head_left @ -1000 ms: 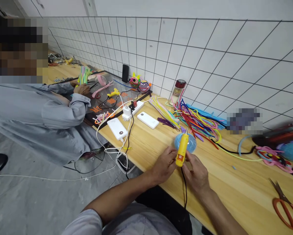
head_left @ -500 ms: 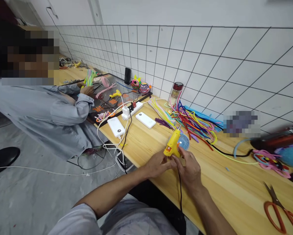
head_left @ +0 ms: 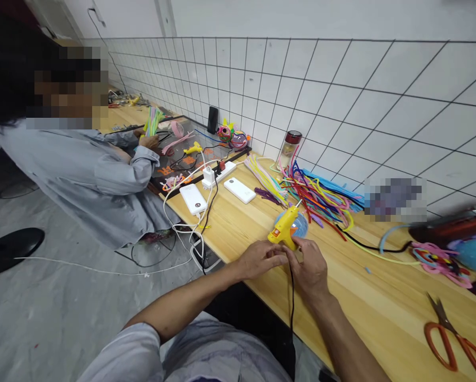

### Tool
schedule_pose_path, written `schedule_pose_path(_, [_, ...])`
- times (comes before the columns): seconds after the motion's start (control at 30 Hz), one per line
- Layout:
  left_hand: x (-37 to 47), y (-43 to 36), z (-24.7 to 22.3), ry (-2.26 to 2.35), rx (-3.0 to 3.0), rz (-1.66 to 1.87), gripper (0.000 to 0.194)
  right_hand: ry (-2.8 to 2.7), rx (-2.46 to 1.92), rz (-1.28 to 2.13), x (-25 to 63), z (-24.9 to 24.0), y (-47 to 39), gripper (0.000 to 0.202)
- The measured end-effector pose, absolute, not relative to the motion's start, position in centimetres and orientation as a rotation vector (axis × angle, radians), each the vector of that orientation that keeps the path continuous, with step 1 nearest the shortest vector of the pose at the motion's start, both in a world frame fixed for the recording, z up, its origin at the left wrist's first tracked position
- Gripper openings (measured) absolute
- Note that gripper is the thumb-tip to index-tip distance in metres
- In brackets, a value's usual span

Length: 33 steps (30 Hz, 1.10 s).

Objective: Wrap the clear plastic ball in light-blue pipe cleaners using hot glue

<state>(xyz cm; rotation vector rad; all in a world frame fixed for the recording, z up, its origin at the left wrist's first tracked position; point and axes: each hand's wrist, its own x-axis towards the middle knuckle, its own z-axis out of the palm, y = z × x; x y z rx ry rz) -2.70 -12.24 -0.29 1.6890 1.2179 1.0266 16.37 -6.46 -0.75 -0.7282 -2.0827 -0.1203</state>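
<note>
Left hand (head_left: 262,260) half-curled, fingers at the rear underside of the yellow hot-glue gun (head_left: 286,225) – can't tell if they grip it. Gun is over the near side of the table, nozzle angled up and away from us. Right hand (head_left: 311,265) is closed on its handle, fingers near the orange trigger.

Risks as we judge them: black cord (head_left: 292,297) drops past the table edge, so our lap could snag it and jerk the gun. A stray squeeze could drip glue on the translucent blue round piece (head_left: 300,227) right behind. Can't tell if the tip's hot.

Around us: co-worker's hand (head_left: 148,141) with a pipe-cleaner bundle (head_left: 153,121); second glue gun (head_left: 194,149); white cables (head_left: 181,229) looped at the edge; power strip (head_left: 230,168); red-lidded bottle (head_left: 289,151). Blue piece and pipe-cleaner heap (head_left: 319,197) block forward reach – orange-handled scissors (head_left: 446,322) lie splayed at far right.
</note>
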Motion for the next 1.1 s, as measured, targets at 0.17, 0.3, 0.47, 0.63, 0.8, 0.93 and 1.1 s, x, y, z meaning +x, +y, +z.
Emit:
schedule_pose_path(0.17, [-2.6, -12.3, -0.7, 1.171, 1.726, 0.994, 0.047, -2.094, -0.673, -0.184, 16.3, 0.1, -6.5, 0.019])
schedule_pose_path(0.3, [-2.2, -12.4, -1.2, 1.23, 1.839, 1.015, 0.042, -2.086, -0.734, -0.205, 16.8, 0.1, -6.3, 0.016])
schedule_pose_path(0.47, [-2.0, -13.0, -1.4, 1.322, 1.999, 0.961, 0.032, -2.057, -0.838, -0.192, 17.7, -0.1, -6.1, 0.023])
schedule_pose_path(0.63, [-1.8, -13.4, -1.9, 1.277, 2.064, 0.928, 0.032, -1.997, -0.99, -0.241, 18.7, 0.1, -5.9, 0.024])
schedule_pose_path(0.8, [-1.7, -13.8, -2.2, 1.19, 2.042, 1.022, 0.024, -1.924, -1.064, -0.266, 19.5, 0.0, -5.7, 0.023])
schedule_pose_path(0.93, [-1.7, -13.9, -2.1, 1.148, 1.993, 1.051, 0.019, -1.94, -1.025, -0.222, 19.1, 0.3, -5.8, 0.022])
schedule_pose_path(1.1, [-1.7, -13.8, -2.2, 1.157, 1.965, 1.064, 0.018, -1.946, -0.978, -0.155, 18.1, 0.6, -6.3, 0.022])
